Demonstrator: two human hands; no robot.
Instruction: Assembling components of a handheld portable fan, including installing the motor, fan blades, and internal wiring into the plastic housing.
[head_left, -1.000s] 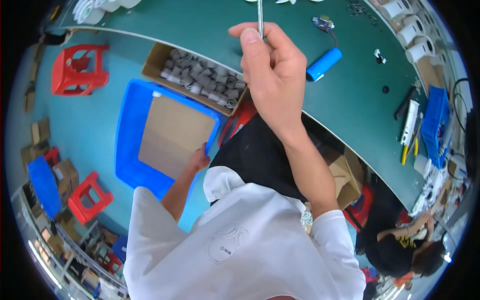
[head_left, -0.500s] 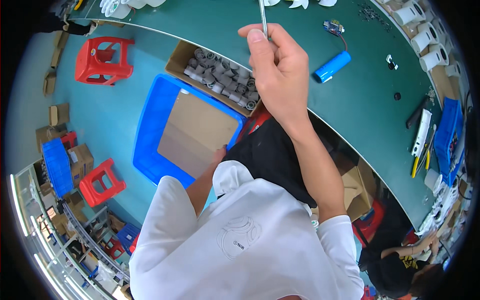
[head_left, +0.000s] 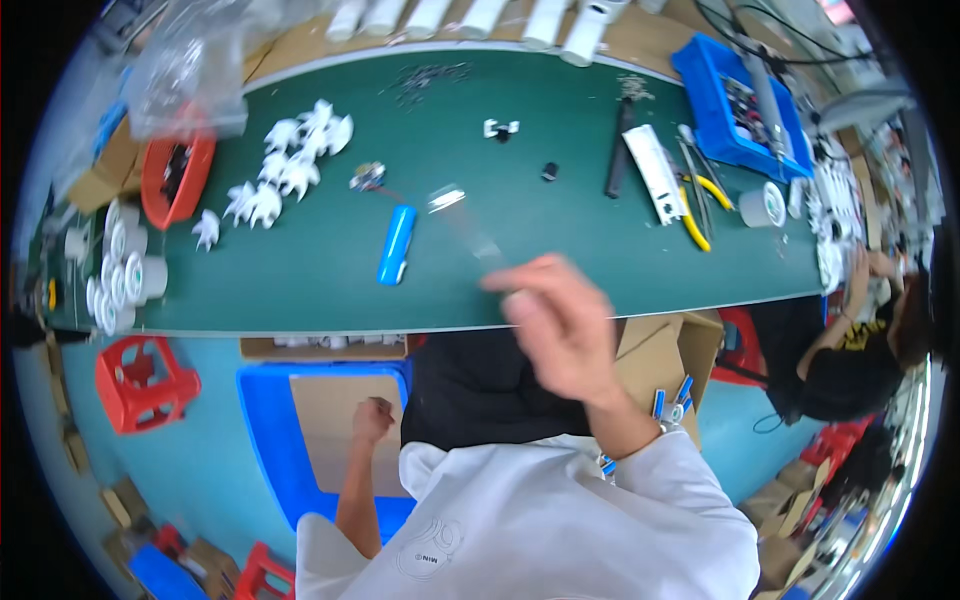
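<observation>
My right hand (head_left: pixel 560 325) is raised over the bench's front edge. Its fingers are closed on a slim metal rod-like tool (head_left: pixel 470 228), smeared by motion, its exact kind unclear. Left of the tool's far end lies a blue cylindrical battery (head_left: pixel 397 245), wired to a small circuit board (head_left: pixel 368 177). My left hand (head_left: pixel 375 415) hangs low over a blue plastic bin (head_left: pixel 265 430) with cardboard in its bottom. Its fingers are curled closed, and nothing shows in them.
White finned parts (head_left: pixel 290 165) and a red tray (head_left: pixel 178 180) are at left. Right are yellow-handled pliers (head_left: pixel 695 215), a white strip (head_left: pixel 655 175) and a blue parts bin (head_left: pixel 745 110). A red stool (head_left: pixel 148 385) stands on the floor. A co-worker (head_left: pixel 860 340) sits at right.
My view has swung toward the bench, bringing more of its top into sight. My right hand appears lower, still gripping the tool. My left hand now shows over the bin.
</observation>
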